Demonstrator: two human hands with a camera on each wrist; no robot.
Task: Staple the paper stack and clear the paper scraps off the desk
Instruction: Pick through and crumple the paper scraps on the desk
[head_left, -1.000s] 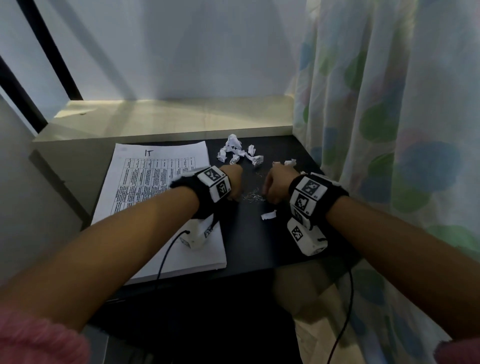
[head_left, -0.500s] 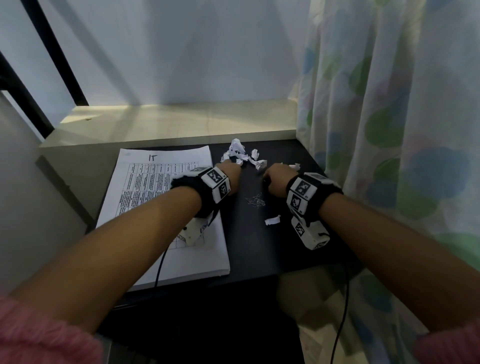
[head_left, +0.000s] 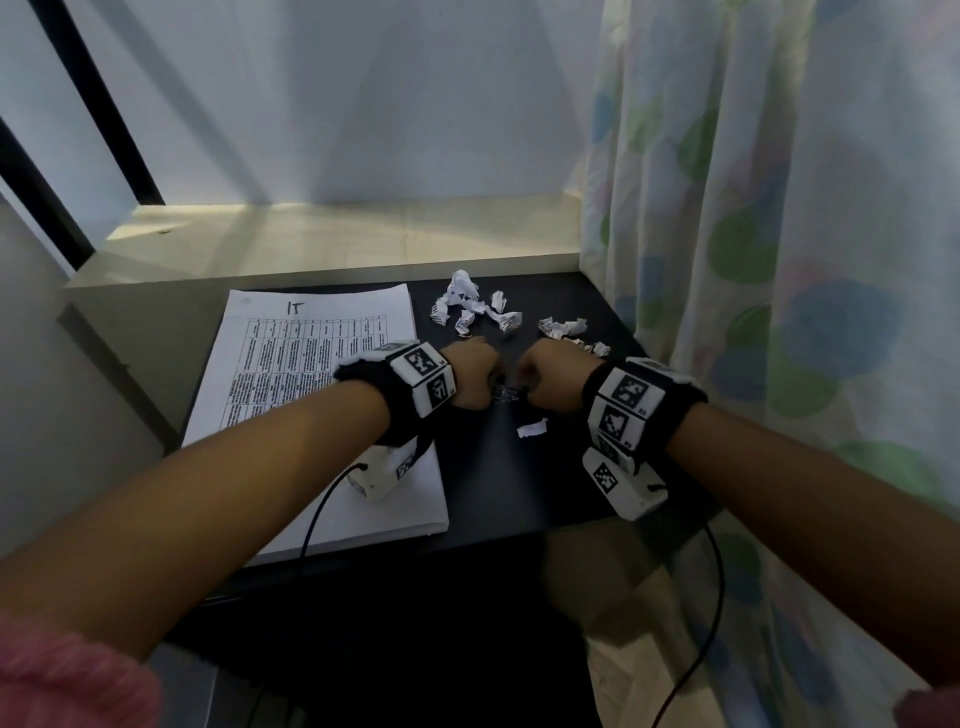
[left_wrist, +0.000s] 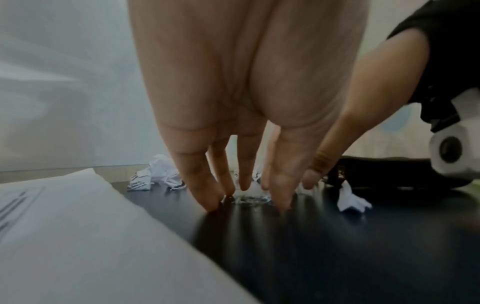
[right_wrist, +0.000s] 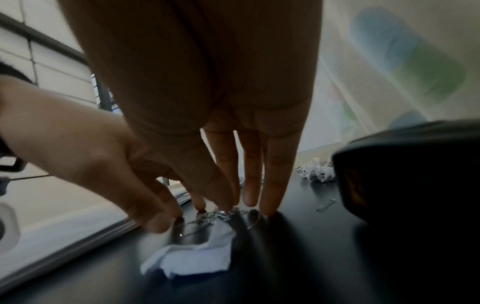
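Note:
The printed paper stack (head_left: 311, 389) lies on the left of the black desk (head_left: 493, 483). Crumpled paper scraps (head_left: 467, 306) sit at the far edge, with more scraps (head_left: 563, 328) to their right. One flat scrap (head_left: 532, 427) lies just behind my right hand. A small heap of loose metal staples (head_left: 506, 393) lies between my left hand (head_left: 470, 376) and my right hand (head_left: 550, 376). Both hands point straight fingers down, tips on the desk either side of the heap (left_wrist: 250, 198). Neither hand holds anything.
A black object (right_wrist: 415, 164), perhaps the stapler, sits right of my right hand. A stray metal strip (right_wrist: 326, 204) lies near it. A pale ledge (head_left: 337, 244) runs behind the desk; a patterned curtain (head_left: 779, 260) hangs along the right edge.
Half a second ago both hands were farther forward, beside the scraps. They have drawn back and closed in on the staple heap from both sides.

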